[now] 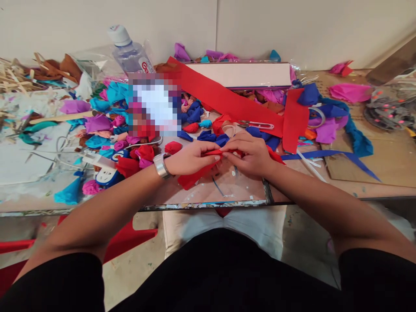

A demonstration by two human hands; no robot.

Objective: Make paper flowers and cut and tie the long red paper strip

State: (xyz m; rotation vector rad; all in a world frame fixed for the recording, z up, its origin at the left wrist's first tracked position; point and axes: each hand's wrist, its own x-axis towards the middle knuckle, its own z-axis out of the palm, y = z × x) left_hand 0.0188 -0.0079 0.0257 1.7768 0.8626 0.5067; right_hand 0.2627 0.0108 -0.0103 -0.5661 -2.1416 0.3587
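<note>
Near the table's front edge, my left hand (194,159) and my right hand (248,154) meet with fingertips pinched on a thin red strip (199,177), which looks like crepe paper or cloth. One end of it hangs below my left hand onto the table; more red shows beneath my right wrist. Fingers partly hide the folded middle. Just beyond the hands lie blue crumpled pieces (208,135), a pair of thread snips (256,125) and a long, wide red band (224,95). A small red bundle (173,147) rests beside my left hand.
Many coloured bundles (97,123) crowd the left, around a white-capped bottle (130,54) and a power strip (108,175). A long white box (240,74) stands at the back. Cardboard (357,169), a blue strip (344,154) and a tape ring (316,117) lie right.
</note>
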